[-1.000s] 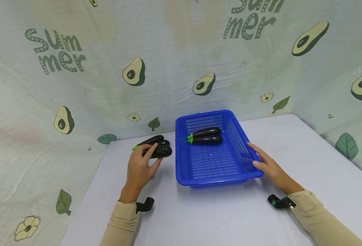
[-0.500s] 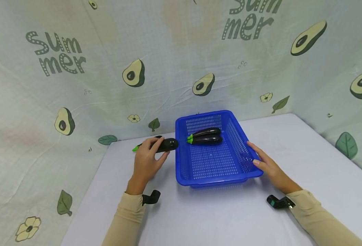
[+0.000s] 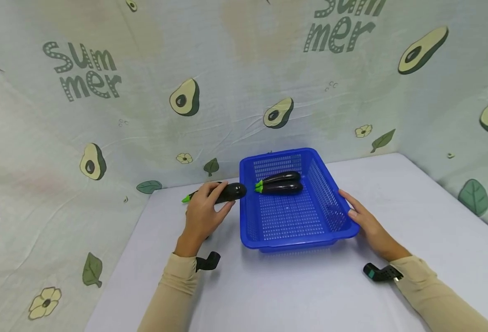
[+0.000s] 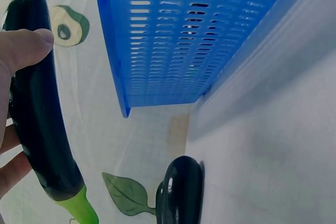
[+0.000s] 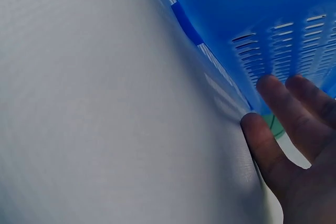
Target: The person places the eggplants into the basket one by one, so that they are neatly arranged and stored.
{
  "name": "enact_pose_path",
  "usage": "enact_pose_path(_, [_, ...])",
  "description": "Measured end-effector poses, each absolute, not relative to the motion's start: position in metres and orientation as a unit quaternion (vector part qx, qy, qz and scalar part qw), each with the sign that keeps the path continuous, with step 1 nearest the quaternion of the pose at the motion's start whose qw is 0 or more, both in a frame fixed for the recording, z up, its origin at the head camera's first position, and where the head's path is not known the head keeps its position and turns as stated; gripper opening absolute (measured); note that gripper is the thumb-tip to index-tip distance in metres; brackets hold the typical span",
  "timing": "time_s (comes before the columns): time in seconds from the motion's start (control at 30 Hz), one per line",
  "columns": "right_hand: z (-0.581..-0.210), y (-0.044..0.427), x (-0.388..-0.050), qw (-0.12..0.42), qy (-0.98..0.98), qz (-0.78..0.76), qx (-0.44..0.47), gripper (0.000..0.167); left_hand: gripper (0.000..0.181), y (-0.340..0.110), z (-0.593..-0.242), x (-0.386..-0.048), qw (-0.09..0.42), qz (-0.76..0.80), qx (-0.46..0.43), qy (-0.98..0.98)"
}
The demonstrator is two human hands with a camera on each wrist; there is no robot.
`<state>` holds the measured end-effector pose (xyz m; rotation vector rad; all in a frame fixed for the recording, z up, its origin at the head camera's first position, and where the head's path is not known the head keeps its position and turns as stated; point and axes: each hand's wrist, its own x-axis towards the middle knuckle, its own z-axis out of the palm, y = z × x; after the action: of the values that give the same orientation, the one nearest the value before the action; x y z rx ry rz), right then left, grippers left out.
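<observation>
- Two eggplants lie side by side in the far part of the blue plastic basket (image 3: 244, 226), the back eggplant (image 3: 283, 176) and the front eggplant (image 3: 285, 187), both with green stems pointing left.
- The left hand (image 3: 202, 214) grips a third, the held eggplant (image 3: 236, 191) — thumb on one side, fingers on the other, green stem hanging down in the left wrist view.
- Over the last second this eggplant has travelled from the left pile to the basket's left rim; in the head view its blunt end now overlaps that rim. The left wrist view shows it raised and apart from the basket wall, so I judge the transfer to be partway, the eggplant not yet inside.
- Behind the left hand, a remaining eggplant (image 4: 182, 192) rests on the desk (image 3: 289, 295), with a sliver of another dark one just beside it; most of that pile is hidden in the head view.
- The right hand (image 3: 370, 226) has stayed at the basket's right side, fingers extended against it rather than clenched. That contact likely steadies the basket, which sits in the same place on the desk with its two eggplants undisturbed.
</observation>
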<state>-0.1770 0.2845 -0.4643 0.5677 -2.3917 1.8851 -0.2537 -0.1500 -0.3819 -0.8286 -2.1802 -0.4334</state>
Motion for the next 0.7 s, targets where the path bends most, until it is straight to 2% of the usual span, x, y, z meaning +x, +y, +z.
enact_pose_path(0.23, [-0.466,0.285,-0.178,0.025,-0.763,0.621,0.178,0.057,0.059,-0.142,-0.377,-0.257,0.352,-0.171,-0.327,-0.860])
enact_pose_path(0.7, [-0.461,0.290,-0.180,-0.013,-0.749,0.636,0.185,0.057,0.057,-0.121,-0.359,-0.265,0.304,-0.146,-0.341,-0.877])
